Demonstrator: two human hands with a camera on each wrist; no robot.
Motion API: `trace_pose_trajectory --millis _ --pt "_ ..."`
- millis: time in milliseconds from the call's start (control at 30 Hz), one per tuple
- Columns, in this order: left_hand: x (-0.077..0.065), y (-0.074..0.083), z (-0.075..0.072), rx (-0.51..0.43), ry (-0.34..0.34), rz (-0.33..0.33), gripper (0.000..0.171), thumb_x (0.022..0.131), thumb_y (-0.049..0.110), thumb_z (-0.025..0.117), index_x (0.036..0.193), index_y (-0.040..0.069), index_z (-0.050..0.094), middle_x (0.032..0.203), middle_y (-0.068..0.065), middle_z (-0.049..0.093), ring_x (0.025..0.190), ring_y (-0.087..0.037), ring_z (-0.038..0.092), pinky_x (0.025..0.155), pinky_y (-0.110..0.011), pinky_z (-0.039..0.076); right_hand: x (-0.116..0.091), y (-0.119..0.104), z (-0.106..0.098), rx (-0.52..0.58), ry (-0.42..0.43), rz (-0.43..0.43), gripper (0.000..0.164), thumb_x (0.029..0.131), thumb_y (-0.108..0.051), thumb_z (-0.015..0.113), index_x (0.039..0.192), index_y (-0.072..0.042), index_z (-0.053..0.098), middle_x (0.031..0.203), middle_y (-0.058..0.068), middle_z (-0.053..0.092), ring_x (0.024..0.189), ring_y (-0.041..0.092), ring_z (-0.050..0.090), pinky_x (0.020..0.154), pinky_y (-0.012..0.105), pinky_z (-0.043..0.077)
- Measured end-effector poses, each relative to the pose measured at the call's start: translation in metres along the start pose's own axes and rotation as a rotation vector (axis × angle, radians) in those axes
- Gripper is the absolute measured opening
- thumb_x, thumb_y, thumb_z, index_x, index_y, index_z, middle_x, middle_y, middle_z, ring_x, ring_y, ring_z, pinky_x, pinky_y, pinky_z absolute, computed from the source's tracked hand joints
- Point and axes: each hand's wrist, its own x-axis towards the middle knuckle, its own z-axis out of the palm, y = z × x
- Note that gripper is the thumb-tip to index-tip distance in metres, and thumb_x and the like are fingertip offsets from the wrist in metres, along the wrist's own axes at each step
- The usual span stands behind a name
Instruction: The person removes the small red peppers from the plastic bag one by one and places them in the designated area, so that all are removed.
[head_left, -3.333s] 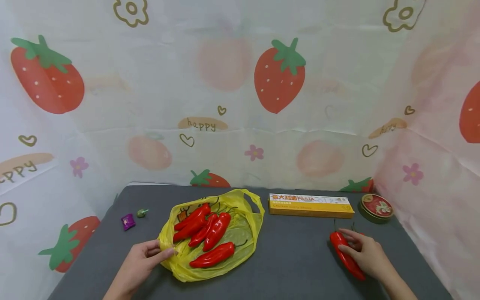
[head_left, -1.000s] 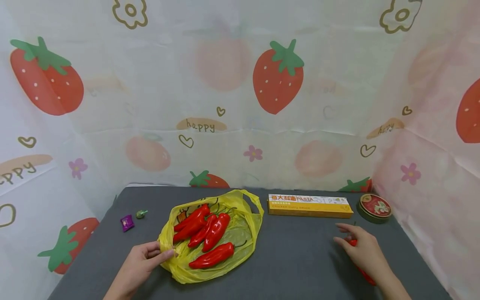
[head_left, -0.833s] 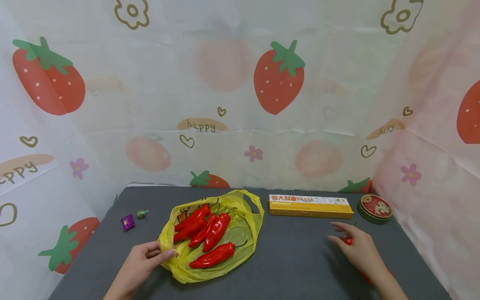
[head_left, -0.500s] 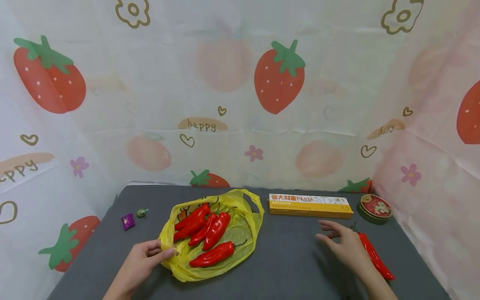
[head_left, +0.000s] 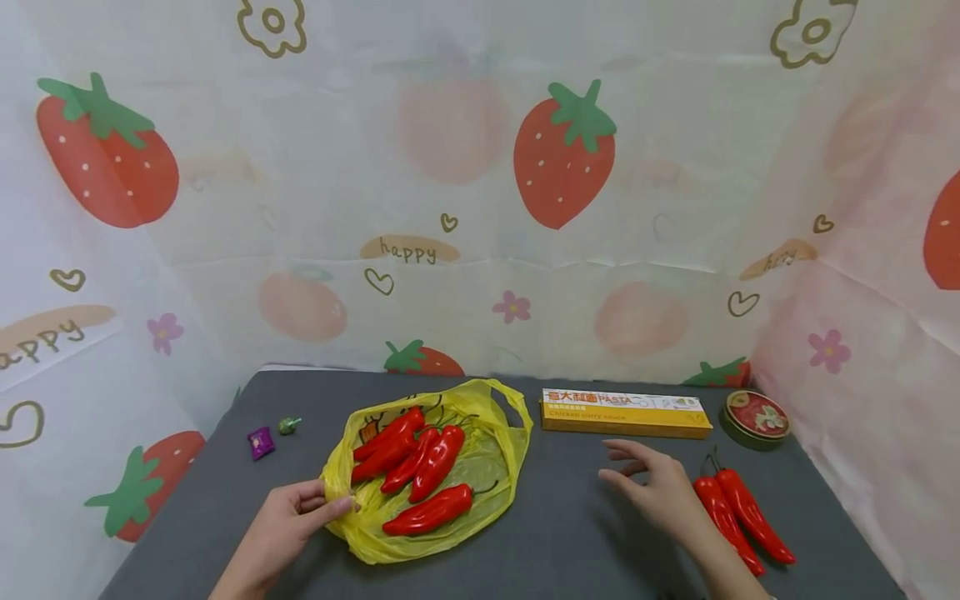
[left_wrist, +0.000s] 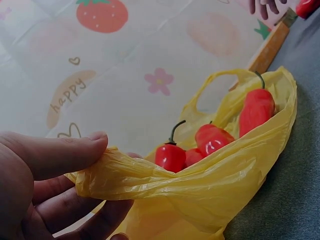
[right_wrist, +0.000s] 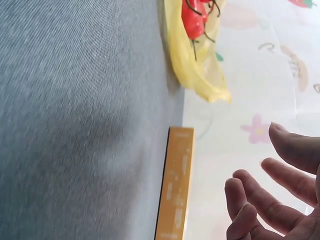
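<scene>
My left hand [head_left: 288,525] pinches the left rim of a yellow plastic bag [head_left: 487,512] between thumb and fingers; the left wrist view shows the folded rim in that grip. Several red peppers [head_left: 438,462] with dark stems lie inside the bag, one [head_left: 429,510] apart from the others near the front. My right hand [head_left: 660,492] hovers over the table between the bag and two more red peppers [head_left: 753,517], its fingers loosely spread and holding nothing. Those two peppers lie side by side at the right, partly beside my forearm.
A yellow and white pasta box [head_left: 626,414] lies at the back right, with a round red-topped tin [head_left: 756,417] beside it. A small purple packet [head_left: 261,443] and a little green item [head_left: 288,426] sit at the back left of the grey table [head_left: 555,533].
My right hand has let go of a pepper at the right, leaving it beside another one, and has moved left toward the bag. The left hand keeps its grip on the bag.
</scene>
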Motion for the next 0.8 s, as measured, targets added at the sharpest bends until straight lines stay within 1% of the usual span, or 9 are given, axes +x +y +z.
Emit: trace_pose_trajectory --millis 133,333,567,700,800 --pt "-0.001 0.002 0.001 -0.007 0.002 -0.001 0.053 0.091 0.038 0.075 0.125 -0.003 0.068 0.104 -0.01 0.077 0.092 -0.018 0.071 0.089 -0.039 0.058 0.002 -0.006 0.006 0.009 -0.016 -0.009 0.047 0.087 -0.028 0.08 0.13 -0.014 0.068 0.116 0.01 0.074 0.091 0.018 0.07 0.074 0.032 0.059" --pt "-0.001 0.002 0.0 0.01 0.011 -0.004 0.051 0.091 0.039 0.075 0.122 -0.002 0.07 0.102 -0.009 0.077 0.091 -0.018 0.07 0.09 -0.04 0.057 0.006 -0.015 0.013 0.03 -0.041 -0.017 0.044 0.088 -0.027 0.08 0.129 -0.018 0.068 0.117 0.01 0.073 0.091 0.017 0.071 0.076 0.035 0.06" --pt "0.001 0.0 0.001 0.01 0.01 -0.004 0.051 0.092 0.038 0.075 0.124 -0.002 0.069 0.103 -0.009 0.077 0.091 -0.017 0.07 0.091 -0.041 0.057 0.009 -0.024 0.022 0.039 -0.071 -0.021 0.043 0.086 -0.026 0.081 0.127 -0.02 0.069 0.116 0.007 0.074 0.09 0.015 0.07 0.078 0.037 0.059" --pt "0.002 0.001 0.001 0.017 0.012 -0.017 0.052 0.091 0.04 0.075 0.123 -0.001 0.07 0.102 -0.008 0.077 0.091 -0.017 0.069 0.091 -0.041 0.057 0.008 -0.03 0.028 0.059 -0.092 -0.026 0.042 0.085 -0.028 0.082 0.125 -0.021 0.07 0.115 0.006 0.074 0.089 0.013 0.069 0.078 0.036 0.059" --pt "0.002 0.001 0.002 0.019 0.014 -0.025 0.053 0.091 0.041 0.075 0.124 -0.001 0.069 0.103 -0.009 0.077 0.09 -0.017 0.069 0.091 -0.041 0.057 0.008 -0.035 0.034 0.071 -0.114 -0.051 0.043 0.085 -0.028 0.082 0.125 -0.021 0.07 0.115 0.006 0.074 0.088 0.011 0.068 0.077 0.033 0.059"
